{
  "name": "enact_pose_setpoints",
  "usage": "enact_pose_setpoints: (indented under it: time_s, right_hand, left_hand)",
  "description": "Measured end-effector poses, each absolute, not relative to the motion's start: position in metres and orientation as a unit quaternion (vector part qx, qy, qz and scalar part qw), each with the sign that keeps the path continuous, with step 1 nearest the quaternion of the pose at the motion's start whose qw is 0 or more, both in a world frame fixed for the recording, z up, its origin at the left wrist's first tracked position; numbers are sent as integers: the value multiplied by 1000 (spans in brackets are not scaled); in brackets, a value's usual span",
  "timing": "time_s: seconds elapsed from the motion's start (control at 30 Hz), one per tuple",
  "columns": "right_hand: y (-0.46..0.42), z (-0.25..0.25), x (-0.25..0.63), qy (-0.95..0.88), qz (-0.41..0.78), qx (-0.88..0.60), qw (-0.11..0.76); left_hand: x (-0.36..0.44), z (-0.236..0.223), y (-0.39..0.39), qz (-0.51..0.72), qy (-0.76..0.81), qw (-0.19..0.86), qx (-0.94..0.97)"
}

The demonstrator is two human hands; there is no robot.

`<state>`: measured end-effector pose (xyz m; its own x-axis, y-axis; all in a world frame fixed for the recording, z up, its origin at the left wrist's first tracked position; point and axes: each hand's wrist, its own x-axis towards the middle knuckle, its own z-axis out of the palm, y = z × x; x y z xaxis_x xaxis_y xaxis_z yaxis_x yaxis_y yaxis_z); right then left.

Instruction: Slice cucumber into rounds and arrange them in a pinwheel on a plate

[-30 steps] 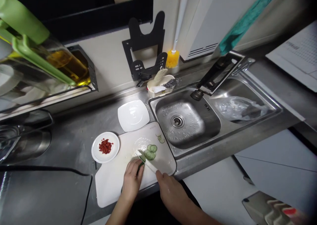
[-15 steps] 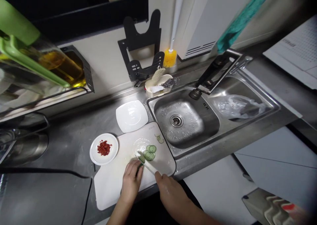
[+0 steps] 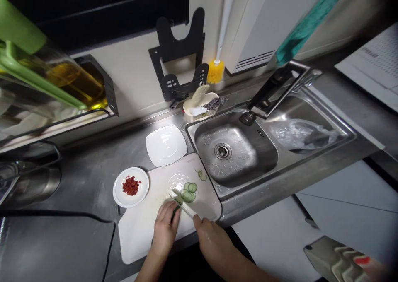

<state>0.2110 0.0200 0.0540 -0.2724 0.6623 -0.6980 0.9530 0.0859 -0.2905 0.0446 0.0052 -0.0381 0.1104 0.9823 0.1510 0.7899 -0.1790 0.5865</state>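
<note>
My left hand (image 3: 165, 224) is closed over a cucumber (image 3: 175, 212), pressing it onto the white cutting board (image 3: 139, 232); most of the cucumber is hidden under the fingers. In my right hand (image 3: 211, 236) is the handle of a knife (image 3: 184, 206), its blade slanting up and left across the cucumber's end. Just beyond the blade lie several thin cucumber slices (image 3: 188, 193), overlapping in a small pile. A few curled green strips (image 3: 201, 174) rest near the board's right edge.
A white plate of chopped red bits (image 3: 131, 186) stands at the board's left corner. Behind the board sits a bare white square plate (image 3: 166, 145). To the right are the steel sink (image 3: 236, 149), its faucet (image 3: 248, 117) and a plastic bag (image 3: 303, 133). An oil bottle (image 3: 77, 83) is on the left shelf.
The knife blade has shifted slightly up and left relative to the cucumber. Both hands keep their grips, and the slices lie as before. The view has moved a little.
</note>
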Motion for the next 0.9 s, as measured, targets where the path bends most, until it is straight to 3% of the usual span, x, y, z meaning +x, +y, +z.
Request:
enact_pose_setpoints:
  time_s: [0.9]
  right_hand:
    - [32, 28, 193, 713, -369, 572, 167]
  left_hand:
    - [44, -40, 7, 263, 611, 183, 724]
